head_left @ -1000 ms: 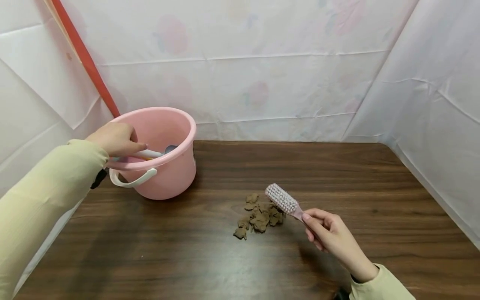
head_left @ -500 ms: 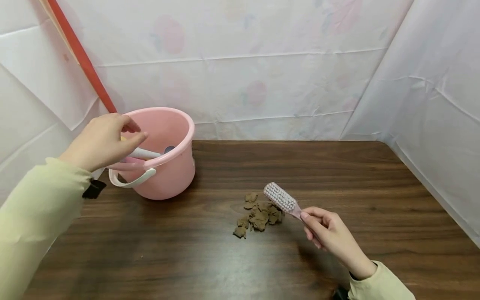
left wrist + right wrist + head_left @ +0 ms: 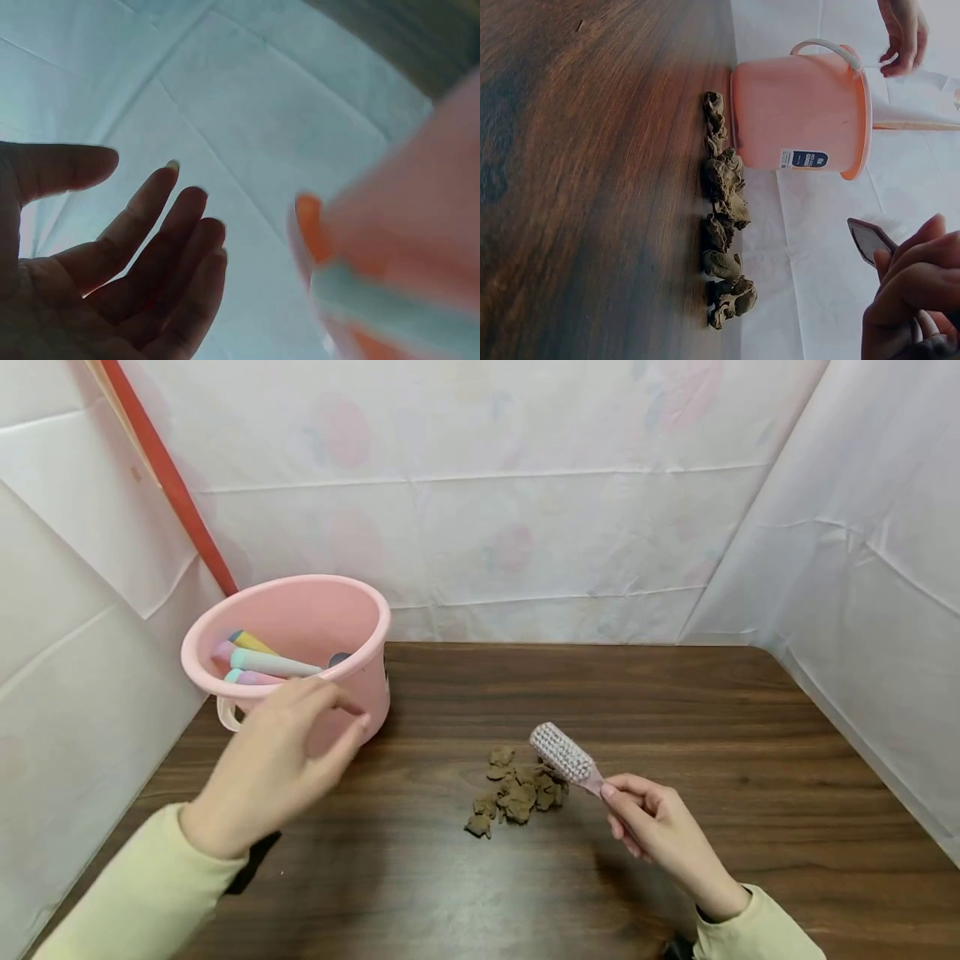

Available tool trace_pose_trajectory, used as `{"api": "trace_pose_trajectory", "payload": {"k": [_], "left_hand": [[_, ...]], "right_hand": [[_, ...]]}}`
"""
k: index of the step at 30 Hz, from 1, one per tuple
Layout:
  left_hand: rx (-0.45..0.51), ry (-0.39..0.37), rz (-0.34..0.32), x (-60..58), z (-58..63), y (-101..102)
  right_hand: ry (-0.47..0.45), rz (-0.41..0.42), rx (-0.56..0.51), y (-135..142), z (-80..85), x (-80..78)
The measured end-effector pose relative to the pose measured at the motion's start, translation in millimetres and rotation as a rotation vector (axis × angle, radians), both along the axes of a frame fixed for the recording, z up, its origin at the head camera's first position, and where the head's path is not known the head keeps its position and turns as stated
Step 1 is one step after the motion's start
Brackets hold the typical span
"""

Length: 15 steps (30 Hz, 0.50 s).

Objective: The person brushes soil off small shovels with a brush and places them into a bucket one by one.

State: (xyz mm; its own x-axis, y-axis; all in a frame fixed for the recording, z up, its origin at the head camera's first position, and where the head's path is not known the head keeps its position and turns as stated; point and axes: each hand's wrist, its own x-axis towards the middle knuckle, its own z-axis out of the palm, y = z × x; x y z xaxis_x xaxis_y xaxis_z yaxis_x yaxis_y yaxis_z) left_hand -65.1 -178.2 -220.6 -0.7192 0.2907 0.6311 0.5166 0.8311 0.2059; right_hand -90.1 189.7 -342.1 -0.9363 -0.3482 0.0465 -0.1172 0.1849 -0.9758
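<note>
My right hand (image 3: 667, 831) grips a pale pink scrubbing brush (image 3: 562, 753) by its handle, bristles facing up. The brush is raised over the right side of a scatter of brown, crumpled clumps (image 3: 517, 797) on the table. In front of the pink bucket (image 3: 307, 614), my left hand (image 3: 273, 764) is in the air with relaxed fingers and holds nothing. The left wrist view shows its thumb and fingertips (image 3: 191, 199) apart. Inside the bucket lie several handles, among them a white one with a mint end (image 3: 281, 662) and a yellow one (image 3: 255, 643).
A dark grey rounded piece (image 3: 339, 657) shows inside the bucket near its right wall. A red strip (image 3: 168, 477) runs down the left corner to behind the bucket. White sheeting (image 3: 525, 552) encloses the back and sides of the brown wooden table (image 3: 637, 693).
My left hand has come up out of the bucket and moved right and toward me, empty. The handles inside are now uncovered. My right hand and the brush have stayed nearly still.
</note>
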Motion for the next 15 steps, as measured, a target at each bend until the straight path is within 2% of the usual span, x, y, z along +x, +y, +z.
{"api": "trace_pose_trajectory", "payload": {"k": [6, 15], "left_hand": [[-0.017, -0.036, -0.017, 16.0, -28.5, 8], [0.013, -0.090, 0.015, 30.0, -54.6, 6]], "right_hand": [[-0.053, -0.069, 0.033, 1, 0.5, -1.5], [-0.295, -0.130, 0.068, 16, -6.2, -11.0]]}}
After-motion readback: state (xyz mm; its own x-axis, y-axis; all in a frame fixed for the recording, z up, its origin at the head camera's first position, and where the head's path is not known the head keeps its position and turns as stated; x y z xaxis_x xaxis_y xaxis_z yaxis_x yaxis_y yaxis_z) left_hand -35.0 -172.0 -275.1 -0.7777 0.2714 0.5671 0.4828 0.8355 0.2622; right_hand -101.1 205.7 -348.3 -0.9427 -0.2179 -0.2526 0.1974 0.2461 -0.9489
